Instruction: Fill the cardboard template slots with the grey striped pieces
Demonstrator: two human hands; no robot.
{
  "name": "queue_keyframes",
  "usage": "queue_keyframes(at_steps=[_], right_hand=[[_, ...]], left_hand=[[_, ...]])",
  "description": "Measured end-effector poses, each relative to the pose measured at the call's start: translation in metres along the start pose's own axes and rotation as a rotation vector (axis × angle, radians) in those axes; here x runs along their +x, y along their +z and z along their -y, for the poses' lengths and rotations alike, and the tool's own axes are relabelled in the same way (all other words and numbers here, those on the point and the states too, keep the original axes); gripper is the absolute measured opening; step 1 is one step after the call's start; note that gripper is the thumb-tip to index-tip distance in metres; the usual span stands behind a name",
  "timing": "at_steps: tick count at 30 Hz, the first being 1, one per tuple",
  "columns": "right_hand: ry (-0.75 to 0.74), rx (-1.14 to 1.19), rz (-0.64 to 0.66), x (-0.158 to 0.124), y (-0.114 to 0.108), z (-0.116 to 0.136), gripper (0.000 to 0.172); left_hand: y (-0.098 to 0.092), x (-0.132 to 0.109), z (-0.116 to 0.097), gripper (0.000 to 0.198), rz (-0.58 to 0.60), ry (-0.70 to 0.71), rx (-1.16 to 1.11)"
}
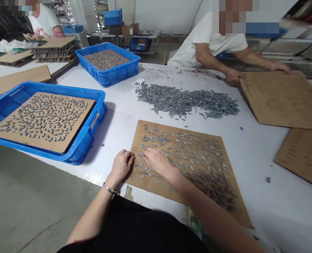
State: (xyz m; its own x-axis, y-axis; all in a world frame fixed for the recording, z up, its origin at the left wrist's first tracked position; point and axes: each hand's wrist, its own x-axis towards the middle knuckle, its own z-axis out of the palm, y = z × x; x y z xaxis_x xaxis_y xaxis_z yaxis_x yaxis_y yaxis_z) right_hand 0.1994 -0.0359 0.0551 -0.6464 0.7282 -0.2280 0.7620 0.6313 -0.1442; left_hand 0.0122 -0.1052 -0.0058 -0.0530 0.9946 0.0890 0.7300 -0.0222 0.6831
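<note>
A brown board (171,195) lies flat before me, with many small grey leaf-shaped pieces (192,147) spread over it. My right hand (157,160) reaches across to the board's left part, its fingers bent down among the pieces; whatever is under the fingertips is hidden. At the board's left edge rests my left hand (123,163), fingers curled together, thumb side toward the board; I cannot make out anything in it. A tighter cluster of pieces lies just beyond my right hand.
A heap of grey pieces (184,100) lies past the board. To the left stands a blue tray (79,154) holding a piece-covered board; another blue tray (119,75) sits farther back. Across the table (113,133), a person (205,45) grips a brown board (284,98). Another person stands back left.
</note>
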Motion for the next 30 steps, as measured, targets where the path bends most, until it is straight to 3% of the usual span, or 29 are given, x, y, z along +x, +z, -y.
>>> queue_keyframes(at_steps=[7,13,17,22,30], right_hand=[[-0.066,0.042,-0.011,0.008,0.005,0.001,0.025],[0.006,0.109,-0.079,-0.005,0.004,-0.018,0.025],[-0.027,0.054,-0.008,-0.017,0.009,-0.016,0.025],[-0.021,0.027,-0.010,-0.017,0.019,-0.006,0.024],[-0.020,0.053,0.049,-0.019,0.009,-0.009,0.021]], left_hand=[[-0.001,0.000,-0.001,0.017,-0.003,-0.016,-0.018],[-0.004,0.000,-0.001,0.017,-0.005,-0.015,-0.051],[-0.003,0.000,0.001,0.018,-0.023,-0.009,-0.056],[-0.002,0.000,0.002,0.016,-0.025,-0.006,-0.055],[-0.001,0.000,0.003,0.017,-0.038,-0.012,-0.049]])
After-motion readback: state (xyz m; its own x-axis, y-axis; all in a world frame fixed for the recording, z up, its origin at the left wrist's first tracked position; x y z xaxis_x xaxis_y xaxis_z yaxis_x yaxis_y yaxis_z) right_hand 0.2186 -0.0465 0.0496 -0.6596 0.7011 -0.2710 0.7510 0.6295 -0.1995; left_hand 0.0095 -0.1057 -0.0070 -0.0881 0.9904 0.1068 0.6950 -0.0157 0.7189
